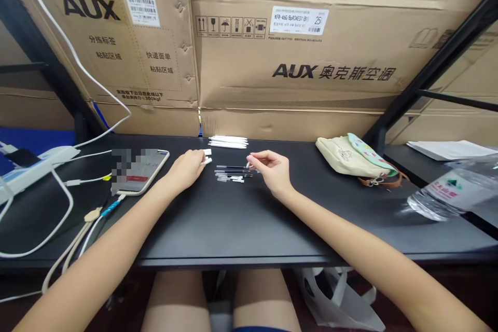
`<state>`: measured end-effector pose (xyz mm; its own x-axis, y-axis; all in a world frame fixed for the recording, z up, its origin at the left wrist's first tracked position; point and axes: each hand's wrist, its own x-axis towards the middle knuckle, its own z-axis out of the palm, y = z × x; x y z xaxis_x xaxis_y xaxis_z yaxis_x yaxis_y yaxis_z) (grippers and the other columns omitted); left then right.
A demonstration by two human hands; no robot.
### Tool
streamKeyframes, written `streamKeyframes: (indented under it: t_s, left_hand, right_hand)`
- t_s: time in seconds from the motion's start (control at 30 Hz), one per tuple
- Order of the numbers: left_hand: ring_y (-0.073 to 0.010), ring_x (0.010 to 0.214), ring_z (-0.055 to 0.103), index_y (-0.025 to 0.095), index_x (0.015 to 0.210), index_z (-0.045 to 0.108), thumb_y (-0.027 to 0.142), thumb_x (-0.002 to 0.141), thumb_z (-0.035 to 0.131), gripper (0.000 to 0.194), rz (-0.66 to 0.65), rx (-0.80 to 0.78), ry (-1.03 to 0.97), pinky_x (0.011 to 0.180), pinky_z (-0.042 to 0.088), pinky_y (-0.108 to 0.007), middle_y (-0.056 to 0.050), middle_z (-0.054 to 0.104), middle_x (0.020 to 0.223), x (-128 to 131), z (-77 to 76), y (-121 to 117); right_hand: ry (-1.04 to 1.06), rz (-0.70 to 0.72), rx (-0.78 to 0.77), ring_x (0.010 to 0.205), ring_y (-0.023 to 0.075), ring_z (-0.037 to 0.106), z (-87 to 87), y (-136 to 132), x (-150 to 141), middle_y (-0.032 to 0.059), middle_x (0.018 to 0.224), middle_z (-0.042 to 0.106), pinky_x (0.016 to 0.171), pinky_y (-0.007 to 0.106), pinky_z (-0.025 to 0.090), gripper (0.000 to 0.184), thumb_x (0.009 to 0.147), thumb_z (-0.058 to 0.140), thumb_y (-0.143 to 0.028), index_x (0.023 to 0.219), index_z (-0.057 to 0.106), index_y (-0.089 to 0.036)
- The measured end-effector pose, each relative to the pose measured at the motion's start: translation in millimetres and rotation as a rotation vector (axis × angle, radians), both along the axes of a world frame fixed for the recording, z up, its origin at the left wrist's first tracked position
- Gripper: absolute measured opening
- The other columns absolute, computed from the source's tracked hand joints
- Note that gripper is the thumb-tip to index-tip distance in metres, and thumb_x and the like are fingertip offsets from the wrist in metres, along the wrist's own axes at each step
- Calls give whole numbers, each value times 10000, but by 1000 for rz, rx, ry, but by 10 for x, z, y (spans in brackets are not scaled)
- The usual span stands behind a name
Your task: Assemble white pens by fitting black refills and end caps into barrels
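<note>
My left hand [188, 170] is closed, with the ends of two white pen parts [207, 152] showing at its fingertips. Thumb and fingers of my right hand [273, 167] are pinched around a small white pen piece [248, 164], just over the right end of the refills. Between my hands, several dark-tipped pen refills [231, 170] lie side by side on the black desk [218, 223]. Small white and clear pen pieces [233, 179] lie in a row nearer me. Behind them sits a row of white pens [228, 141].
On the left are a phone [153, 174] with cables and a white power strip [42, 166]. A cloth pouch [346, 156] and a clear water bottle [447, 192] lie to the right. Cardboard boxes [291, 98] stand behind the desk, and a plastic bag [342, 301] hangs below.
</note>
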<state>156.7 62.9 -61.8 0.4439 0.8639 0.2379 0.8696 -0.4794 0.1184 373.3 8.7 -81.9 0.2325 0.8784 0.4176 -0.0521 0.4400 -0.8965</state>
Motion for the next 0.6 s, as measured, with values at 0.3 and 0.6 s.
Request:
streamKeyframes:
  t_s: [0.3, 0.6]
  left_hand:
    - [-178, 749, 615, 129, 944, 616, 419, 770, 609, 339, -357, -618, -969, 664, 499, -293, -69, 649, 831, 282, 67, -278]
    - [-202, 856, 649, 131, 961, 643, 354, 758, 659, 302, -484, -858, -977, 740, 528, -318, -93, 682, 903, 415, -5, -443]
  right_hand:
    - [77, -15, 65, 562, 137, 623, 126, -8, 44, 3, 601, 660, 612, 306, 547, 190, 610, 777, -303, 691, 674, -165]
    - [-89, 60, 99, 634, 175, 645, 152, -128, 17, 23, 685, 678, 651, 342, 546, 206, 639, 758, -369, 692, 678, -186]
